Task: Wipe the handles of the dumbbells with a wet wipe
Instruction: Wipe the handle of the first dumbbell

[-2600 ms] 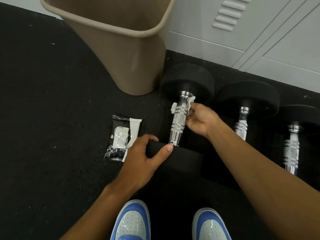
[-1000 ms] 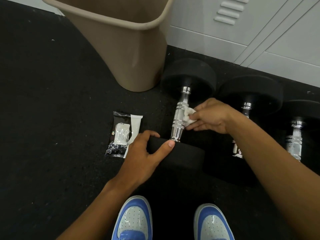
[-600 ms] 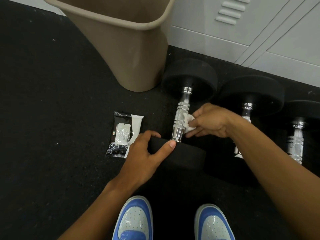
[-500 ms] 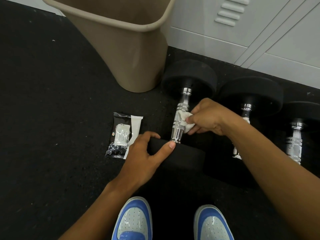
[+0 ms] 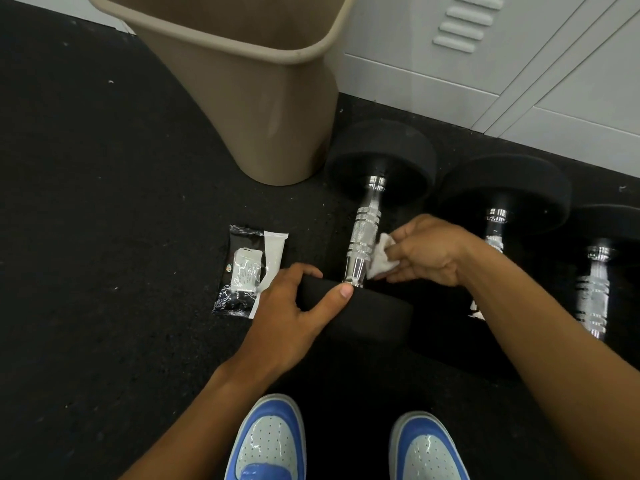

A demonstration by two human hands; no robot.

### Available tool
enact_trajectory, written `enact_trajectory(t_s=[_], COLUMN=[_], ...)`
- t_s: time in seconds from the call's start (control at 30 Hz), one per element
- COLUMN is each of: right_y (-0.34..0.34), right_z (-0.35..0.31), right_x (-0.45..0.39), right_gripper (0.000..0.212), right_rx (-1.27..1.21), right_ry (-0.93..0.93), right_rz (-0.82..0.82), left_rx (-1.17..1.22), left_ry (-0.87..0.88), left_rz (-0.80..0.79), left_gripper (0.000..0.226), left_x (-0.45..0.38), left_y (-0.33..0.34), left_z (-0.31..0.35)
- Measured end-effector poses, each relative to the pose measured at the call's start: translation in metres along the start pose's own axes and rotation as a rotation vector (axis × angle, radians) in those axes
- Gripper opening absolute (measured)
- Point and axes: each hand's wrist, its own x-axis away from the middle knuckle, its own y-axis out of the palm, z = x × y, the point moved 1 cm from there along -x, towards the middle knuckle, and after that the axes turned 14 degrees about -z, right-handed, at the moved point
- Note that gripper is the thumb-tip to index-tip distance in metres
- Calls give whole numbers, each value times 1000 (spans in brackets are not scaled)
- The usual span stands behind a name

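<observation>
Three black dumbbells with chrome handles lie side by side on the dark floor. My left hand (image 5: 294,313) grips the near weight head (image 5: 367,317) of the leftmost dumbbell. Its chrome handle (image 5: 365,233) runs away from me to the far head (image 5: 381,157). My right hand (image 5: 426,251) pinches a crumpled white wet wipe (image 5: 381,258) against the right side of that handle, near its lower end. The middle dumbbell's handle (image 5: 495,223) is partly hidden by my right wrist. The right dumbbell's handle (image 5: 594,292) shows in full.
A tan plastic bin (image 5: 263,91) stands just left of the far weight head. A black wet-wipe packet (image 5: 246,271) lies on the floor left of my left hand. Grey lockers (image 5: 485,64) line the back. My blue and white shoes (image 5: 270,441) are at the bottom.
My right hand has slid the wipe down the handle from its upper part to its lower end. My left hand has stayed on the near weight head.
</observation>
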Motion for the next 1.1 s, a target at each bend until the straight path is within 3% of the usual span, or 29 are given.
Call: enact_trajectory(t_s=[0.1,0.2,0.3,0.47,0.63,0.73,0.93,1.1], right_y=[7,18,17,6,21,4,0,4], right_z=[-6,4,7,-6,11,11,5,14], right_x=[-8,-15,-6,-2,-19,-16,-26,-25], right_gripper=[23,28,18,15,33,27,31,30], right_rx=[-79,-122,0,18,-79,-41,-172,-69], right_ry=[-20,18,46,-25,32,65,-28,53], right_rz=[100,0,-65,65,-173,-300,-159,-351], left_rx=[3,12,26,-2,29,28,21,28], left_ry=[0,2,1,4,9,6,-1,-2], left_rz=[0,-2,-7,3,-2,-12,-9,-17], left_gripper=[56,55,54,55,53,52,52,52], left_x=[0,1,0,0,1,0,0,0], left_y=[0,0,0,0,0,0,0,-2], left_z=[1,1,0,-1,1,0,1,0])
